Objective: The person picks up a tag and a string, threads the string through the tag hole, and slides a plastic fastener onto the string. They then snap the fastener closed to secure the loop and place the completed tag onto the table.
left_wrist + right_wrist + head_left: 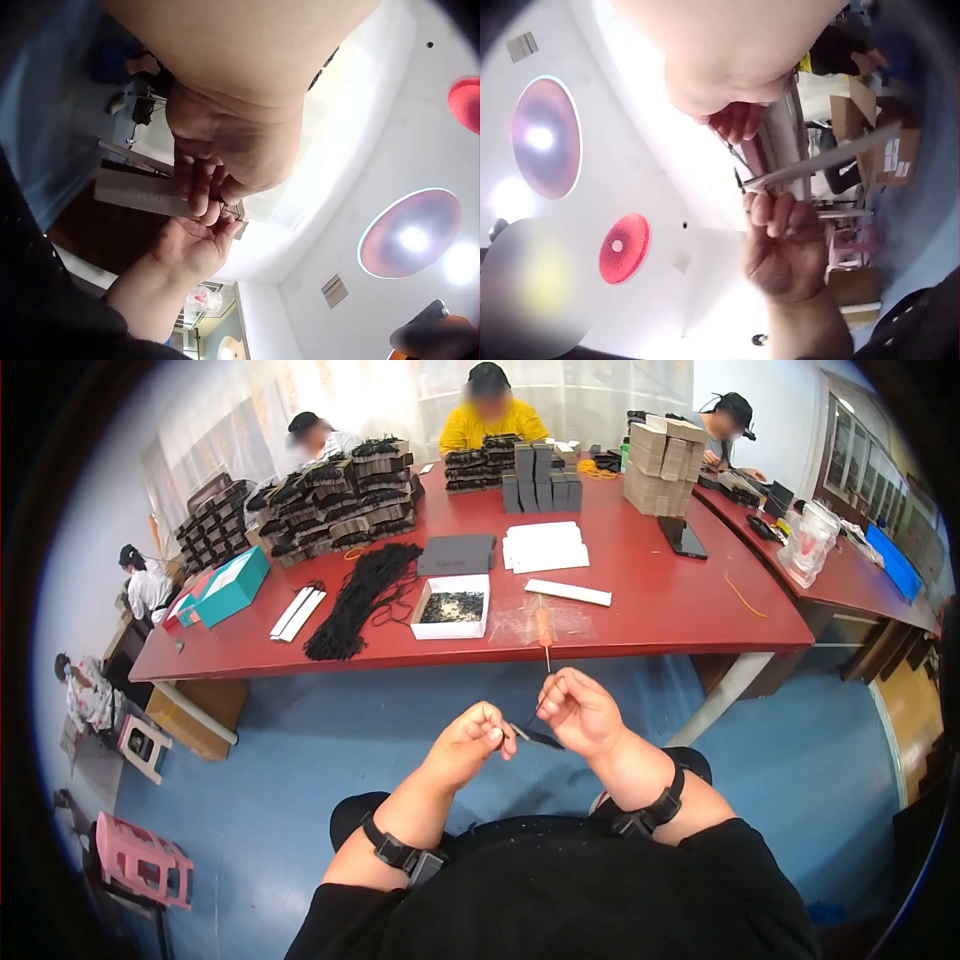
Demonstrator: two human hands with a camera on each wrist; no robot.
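In the head view my left hand (470, 745) pinches the end of a thin dark card (541, 739), held over the floor in front of the table. Seen from the left wrist, the card (142, 195) has a broad grey face with faint lettering; the right wrist view shows it nearly edge-on. My right hand (580, 710) pinches a thin black cord (735, 154) that runs down to the card beside the left fingertips. Just beyond the right hand, an orange-handled tool (544, 628) lies at the table edge, its thin metal shaft pointing toward me.
On the red table (640, 615) are a white box (480, 610) of small dark pieces, a bundle of black cords (365, 600), white cards (545, 547), grey cards (456, 555) and a phone (683, 537). Tall stacks (350, 500) stand behind. Several people sit around the room.
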